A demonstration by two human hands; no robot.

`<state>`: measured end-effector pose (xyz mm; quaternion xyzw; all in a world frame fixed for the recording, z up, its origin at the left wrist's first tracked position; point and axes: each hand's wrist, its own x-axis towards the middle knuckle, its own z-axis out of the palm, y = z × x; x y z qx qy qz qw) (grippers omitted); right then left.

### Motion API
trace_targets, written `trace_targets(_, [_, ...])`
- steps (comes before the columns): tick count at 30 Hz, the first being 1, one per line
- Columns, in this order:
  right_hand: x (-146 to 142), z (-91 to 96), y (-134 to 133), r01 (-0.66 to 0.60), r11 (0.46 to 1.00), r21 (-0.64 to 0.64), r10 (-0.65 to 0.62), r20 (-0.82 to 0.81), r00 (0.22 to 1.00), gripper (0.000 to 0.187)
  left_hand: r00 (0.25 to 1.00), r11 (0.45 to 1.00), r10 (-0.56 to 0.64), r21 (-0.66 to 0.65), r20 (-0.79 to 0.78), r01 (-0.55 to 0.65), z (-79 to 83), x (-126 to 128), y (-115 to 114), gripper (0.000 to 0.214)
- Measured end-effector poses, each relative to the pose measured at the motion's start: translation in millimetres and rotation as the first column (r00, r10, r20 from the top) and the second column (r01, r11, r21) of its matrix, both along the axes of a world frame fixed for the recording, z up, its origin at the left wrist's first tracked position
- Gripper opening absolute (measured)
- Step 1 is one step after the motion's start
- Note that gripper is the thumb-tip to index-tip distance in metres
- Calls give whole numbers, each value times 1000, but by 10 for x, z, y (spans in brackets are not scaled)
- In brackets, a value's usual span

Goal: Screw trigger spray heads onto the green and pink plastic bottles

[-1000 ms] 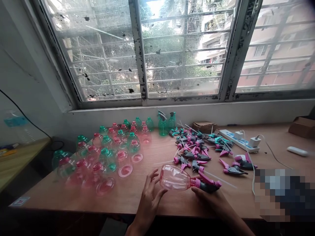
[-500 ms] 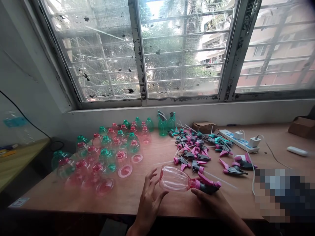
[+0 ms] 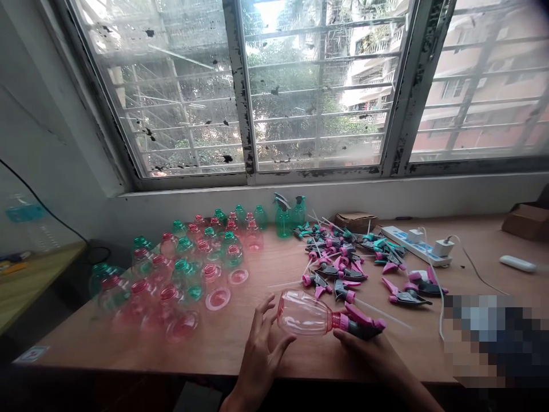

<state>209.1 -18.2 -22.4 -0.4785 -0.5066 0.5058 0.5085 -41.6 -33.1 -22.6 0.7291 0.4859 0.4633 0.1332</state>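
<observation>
A clear pink spray bottle (image 3: 305, 313) lies level in front of me, its base to the left and its pink-and-grey trigger head (image 3: 364, 321) to the right. My right hand (image 3: 364, 350) holds it from below, around the neck and trigger head; most of those fingers are hidden behind it. At the base end, my left hand (image 3: 262, 339) is spread, thumb and fingers apart, close to the bottle's bottom; whether a fingertip touches it I cannot tell. Loose pink-and-grey trigger heads (image 3: 345, 290) with thin tubes lie just beyond the bottle.
Several pink and green open-necked bottles (image 3: 212, 280) stand on the left of the wooden table (image 3: 240, 355). Green spray bottles (image 3: 283, 217) with heads stand at the back. A power strip (image 3: 418, 246), a white cable and a cardboard box (image 3: 527, 222) are on the right.
</observation>
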Motion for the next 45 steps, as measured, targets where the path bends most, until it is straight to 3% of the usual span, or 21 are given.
trace_targets(7, [-3, -49, -9, -23, 1000, 4, 23, -18, 1000, 39, 999, 1000, 20, -5, -43, -20, 16, 9, -32, 48])
trace_targets(13, [6, -6, -16, 39, 999, -34, -37, 60, 998, 44, 999, 999, 39, -23, -6, -39, 21, 5, -13, 25])
trace_targets(18, [-2, 39, 6, -81, 997, 9, 82, -70, 994, 41, 999, 999, 20, 47, -51, -18, -61, -21, 21, 36])
trace_targets(21, [-4, 21, 17, -129, 991, 29, 132, -109, 985, 43, 997, 999, 22, 26, -69, -20, -59, -20, -1, 45])
trace_targets(27, [23, -76, 21, -77, 997, -7, 77, 90, 993, 42, 999, 999, 29, -37, -22, -29, -17, -7, -3, 28])
trace_targets(34, [20, -25, 27, -140, 990, 30, 141, -33, 990, 41, 999, 1000, -28, -1, -20, 28, -39, -3, 7, 42])
trace_targets(37, [31, -57, 38, -129, 992, 4, 129, 28, 991, 36, 999, 999, -43, -30, -1, 43, -2, 2, -13, 51])
trace_targets(41, [52, -76, 44, -89, 995, -37, 93, 124, 988, 32, 998, 997, -57, -46, 11, 57, 20, 2, -16, 46])
trace_targets(45, [58, -78, 46, -127, 991, -49, 132, 114, 985, 32, 998, 998, -64, -14, -4, 64, -13, -2, -1, 42])
